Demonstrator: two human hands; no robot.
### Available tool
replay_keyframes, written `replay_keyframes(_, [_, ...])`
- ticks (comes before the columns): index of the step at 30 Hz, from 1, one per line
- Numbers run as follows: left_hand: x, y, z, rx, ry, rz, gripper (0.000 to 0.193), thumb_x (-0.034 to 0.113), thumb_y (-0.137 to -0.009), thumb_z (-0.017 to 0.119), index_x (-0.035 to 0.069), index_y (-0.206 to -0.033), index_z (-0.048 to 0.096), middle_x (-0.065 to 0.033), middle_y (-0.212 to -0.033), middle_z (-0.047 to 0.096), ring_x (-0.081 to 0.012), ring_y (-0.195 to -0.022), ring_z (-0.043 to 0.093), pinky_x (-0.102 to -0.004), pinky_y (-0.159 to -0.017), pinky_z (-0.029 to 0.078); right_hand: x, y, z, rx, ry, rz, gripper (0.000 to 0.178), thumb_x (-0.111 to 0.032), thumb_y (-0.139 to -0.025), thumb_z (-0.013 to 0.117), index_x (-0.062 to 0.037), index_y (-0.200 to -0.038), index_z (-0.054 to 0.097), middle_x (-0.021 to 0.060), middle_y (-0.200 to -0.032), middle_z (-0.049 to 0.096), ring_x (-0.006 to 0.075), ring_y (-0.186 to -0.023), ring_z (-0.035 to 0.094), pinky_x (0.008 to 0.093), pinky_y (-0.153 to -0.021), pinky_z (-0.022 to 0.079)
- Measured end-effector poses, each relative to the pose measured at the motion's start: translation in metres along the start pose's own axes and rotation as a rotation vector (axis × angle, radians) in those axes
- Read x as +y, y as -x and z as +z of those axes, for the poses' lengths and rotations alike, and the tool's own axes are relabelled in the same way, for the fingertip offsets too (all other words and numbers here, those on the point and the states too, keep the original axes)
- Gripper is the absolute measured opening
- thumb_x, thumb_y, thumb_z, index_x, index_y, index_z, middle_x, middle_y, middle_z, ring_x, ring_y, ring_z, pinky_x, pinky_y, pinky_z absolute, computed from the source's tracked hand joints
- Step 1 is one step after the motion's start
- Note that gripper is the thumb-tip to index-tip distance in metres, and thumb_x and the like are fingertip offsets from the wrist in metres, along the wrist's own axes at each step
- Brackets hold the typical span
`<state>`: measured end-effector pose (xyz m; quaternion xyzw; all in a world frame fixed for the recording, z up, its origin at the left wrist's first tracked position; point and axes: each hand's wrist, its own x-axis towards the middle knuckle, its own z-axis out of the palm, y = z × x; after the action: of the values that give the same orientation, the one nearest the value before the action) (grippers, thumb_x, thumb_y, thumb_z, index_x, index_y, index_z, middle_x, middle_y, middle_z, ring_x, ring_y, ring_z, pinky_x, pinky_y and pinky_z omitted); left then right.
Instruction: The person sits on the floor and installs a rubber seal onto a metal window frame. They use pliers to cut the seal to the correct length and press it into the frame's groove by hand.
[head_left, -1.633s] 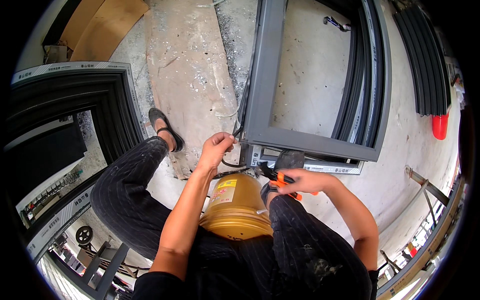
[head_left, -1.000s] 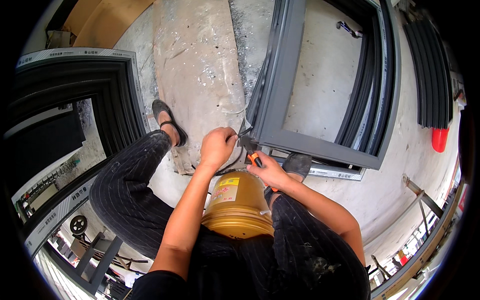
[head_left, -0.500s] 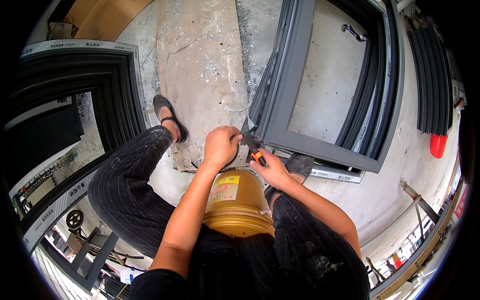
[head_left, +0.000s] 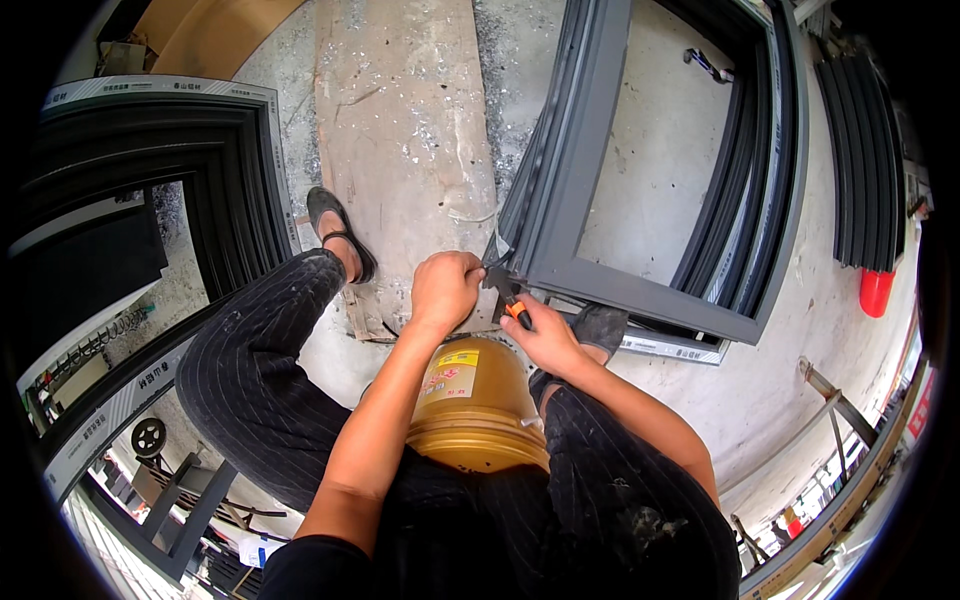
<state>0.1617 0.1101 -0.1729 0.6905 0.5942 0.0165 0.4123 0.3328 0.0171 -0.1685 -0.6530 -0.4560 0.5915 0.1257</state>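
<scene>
My right hand is closed around the orange and black handle of a small hand tool. Its dark head reaches toward my left fingertips; I cannot tell its exact kind. My left hand is closed in a pinch at a thin dark strip by the lower left corner of a grey window frame. My fingers partly hide the pinched end. Below both hands, between my legs, stands a gold-coloured plastic bucket with a yellow and red label.
A stack of dark frames stands at the left. A long brown board strewn with shavings lies ahead on the floor. Black profiles with a red end are at the right. My shoes flank the work.
Both hands stay in nearly the same place at the frame corner. The tool in my right hand has tilted and shifted very slightly.
</scene>
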Motion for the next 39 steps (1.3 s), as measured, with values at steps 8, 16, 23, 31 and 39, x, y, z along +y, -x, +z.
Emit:
replay_keyframes(8, [0.002, 0.007, 0.009, -0.038, 0.093, -0.134, 0.018, 0.019, -0.084, 0.063, 0.003, -0.090, 0.070, -0.0141, -0.079, 0.067, -0.0298, -0.075, 0.065, -0.0386, -0.069, 0.049, -0.001, 0.009, -0.002, 0.011, 0.124, 0.054, 0.032, -0.034, -0.089, 0.058, -0.0030, -0.098, 0.057, 0.0227, -0.085, 0.063, 0.0425, -0.082, 0.061, 0.0483, -0.072, 0.047])
replay_keyframes(16, [-0.012, 0.008, 0.024, -0.080, 0.291, -0.239, 0.020, 0.021, -0.087, 0.060, 0.004, -0.092, 0.069, -0.0139, -0.080, 0.068, -0.0286, -0.076, 0.065, -0.0386, -0.072, 0.049, -0.034, 0.057, -0.050, -0.073, 0.136, -0.138, 0.038, -0.037, -0.087, 0.061, -0.0015, -0.100, 0.061, 0.0193, -0.091, 0.064, 0.0371, -0.086, 0.062, 0.0442, -0.072, 0.047])
replay_keyframes(23, [-0.022, 0.012, 0.039, -0.173, 0.731, -0.297, 0.019, 0.014, -0.092, 0.058, -0.002, -0.091, 0.067, -0.0043, -0.075, 0.065, -0.0110, -0.071, 0.057, -0.0262, -0.068, 0.046, -0.065, 0.037, -0.109, 0.103, -0.431, -0.101, 0.030, -0.025, -0.094, 0.061, -0.0001, -0.111, 0.060, 0.0042, -0.095, 0.062, 0.0106, -0.084, 0.059, 0.0268, -0.070, 0.054])
replay_keyframes(31, [-0.033, 0.012, 0.044, -0.086, 0.631, -0.223, 0.016, 0.015, -0.090, 0.060, 0.001, -0.092, 0.068, -0.0045, -0.074, 0.064, -0.0125, -0.069, 0.057, -0.0286, -0.066, 0.046, -0.060, 0.056, -0.093, -0.264, -0.871, -0.202, 0.052, -0.023, -0.093, 0.061, -0.0009, -0.136, 0.044, 0.0131, -0.128, 0.056, 0.0227, -0.123, 0.050, 0.0388, -0.108, 0.035])
replay_keyframes(39, [-0.026, 0.003, 0.025, 0.025, 0.201, -0.057, 0.015, 0.017, -0.085, 0.063, 0.006, -0.094, 0.069, -0.0134, -0.085, 0.067, -0.0302, -0.080, 0.063, -0.0391, -0.072, 0.048, 0.002, 0.034, -0.012, -0.511, -0.868, 0.236, 0.031, -0.025, -0.094, 0.059, -0.0048, -0.115, 0.047, 0.0079, -0.099, 0.060, 0.0184, -0.099, 0.061, 0.0312, -0.082, 0.051])
